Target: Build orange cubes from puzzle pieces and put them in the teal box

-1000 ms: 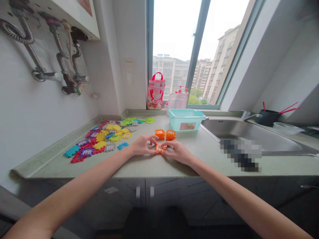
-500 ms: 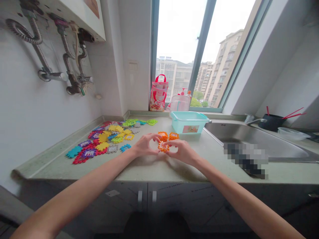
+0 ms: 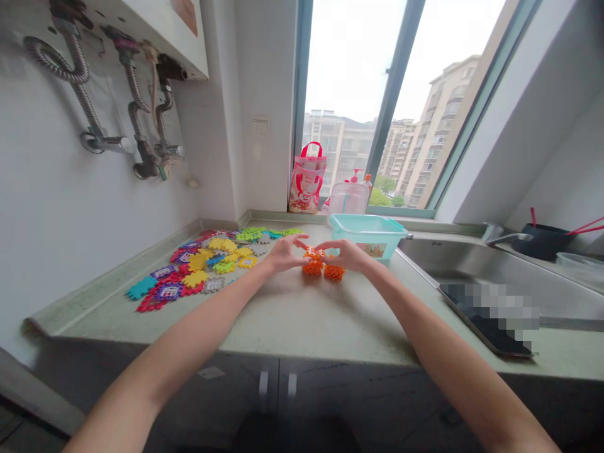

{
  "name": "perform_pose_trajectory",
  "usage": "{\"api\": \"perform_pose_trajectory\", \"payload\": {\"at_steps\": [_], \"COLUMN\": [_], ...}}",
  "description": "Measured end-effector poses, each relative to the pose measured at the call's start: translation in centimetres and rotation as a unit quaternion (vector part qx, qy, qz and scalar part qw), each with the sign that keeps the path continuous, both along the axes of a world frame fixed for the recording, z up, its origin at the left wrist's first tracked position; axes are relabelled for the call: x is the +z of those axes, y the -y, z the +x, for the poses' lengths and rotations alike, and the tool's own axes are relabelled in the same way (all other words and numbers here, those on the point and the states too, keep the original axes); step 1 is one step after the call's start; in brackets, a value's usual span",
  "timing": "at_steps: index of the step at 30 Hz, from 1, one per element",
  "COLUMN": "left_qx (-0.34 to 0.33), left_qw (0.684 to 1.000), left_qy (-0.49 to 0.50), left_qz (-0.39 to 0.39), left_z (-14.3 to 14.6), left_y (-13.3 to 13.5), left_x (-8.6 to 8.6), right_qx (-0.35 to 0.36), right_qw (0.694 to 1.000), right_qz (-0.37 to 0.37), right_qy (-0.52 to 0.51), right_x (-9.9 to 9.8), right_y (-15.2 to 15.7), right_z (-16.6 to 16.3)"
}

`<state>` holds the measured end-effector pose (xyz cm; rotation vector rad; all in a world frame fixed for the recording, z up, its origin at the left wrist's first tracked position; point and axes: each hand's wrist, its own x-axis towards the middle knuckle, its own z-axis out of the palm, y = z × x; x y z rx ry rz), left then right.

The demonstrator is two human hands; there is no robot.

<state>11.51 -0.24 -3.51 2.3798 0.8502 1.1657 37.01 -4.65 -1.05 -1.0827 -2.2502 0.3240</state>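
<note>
My left hand (image 3: 284,253) and my right hand (image 3: 348,253) pinch a small orange toy-block cube (image 3: 313,253) between their fingertips, lifted just above the counter (image 3: 302,314). Directly beneath it two more orange block cubes (image 3: 312,268) (image 3: 334,272) stand side by side on the counter. A spread of flat interlocking plastic tiles (image 3: 202,267) in yellow, red, purple, green and blue lies to the left of my left hand.
A teal plastic tub (image 3: 369,233) stands just behind the cubes. A steel sink (image 3: 500,283) lies to the right, with a dark tablet (image 3: 491,321) at its front rim. On the windowsill are a pink bag (image 3: 307,185) and a clear container (image 3: 349,197).
Both hands lifted the orange cube off the counter and carried it away from me, so it now hangs over the two standing cubes. The camera view shifted slightly.
</note>
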Motion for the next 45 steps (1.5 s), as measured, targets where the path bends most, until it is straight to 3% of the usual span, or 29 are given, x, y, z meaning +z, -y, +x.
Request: {"api": "perform_pose_trajectory", "payload": {"at_steps": [9,18,25,29,33,36,40,45], "left_qx": [-0.011,-0.025,-0.034,-0.028,-0.026,-0.025,-0.038,-0.033], "left_qw": [0.997,0.989,0.990,0.992,0.992,0.992,0.991,0.991], "left_qy": [-0.074,-0.122,-0.104,-0.090,-0.087,-0.087,-0.089,-0.101], "left_qz": [0.006,-0.075,-0.087,-0.088,-0.091,-0.089,-0.088,-0.080], "left_z": [-0.4,-0.6,0.2,0.2,0.2,0.1,0.1,0.2], "left_y": [-0.7,-0.5,-0.2,-0.2,-0.3,-0.3,-0.1,0.0], "left_x": [-0.8,-1.5,-1.5,-1.8,-2.1,-2.1,-1.9,-1.9], "right_qx": [0.010,-0.051,-0.110,-0.105,-0.107,-0.104,-0.043,0.003], "right_qw": [0.998,0.998,0.983,0.975,0.975,0.981,0.990,0.987], "right_qz": [-0.049,0.008,-0.123,-0.151,-0.126,-0.067,0.048,0.088], "right_qy": [0.026,0.021,0.087,0.122,0.149,0.152,0.122,0.132], "right_x": [-0.4,1.0,0.6,0.3,0.0,-0.1,0.1,0.2], "right_y": [0.2,1.8,1.9,2.3,2.4,2.4,2.6,2.5], "right_z": [0.2,3.1,3.8,3.2,2.9,2.4,1.0,-0.5]}}
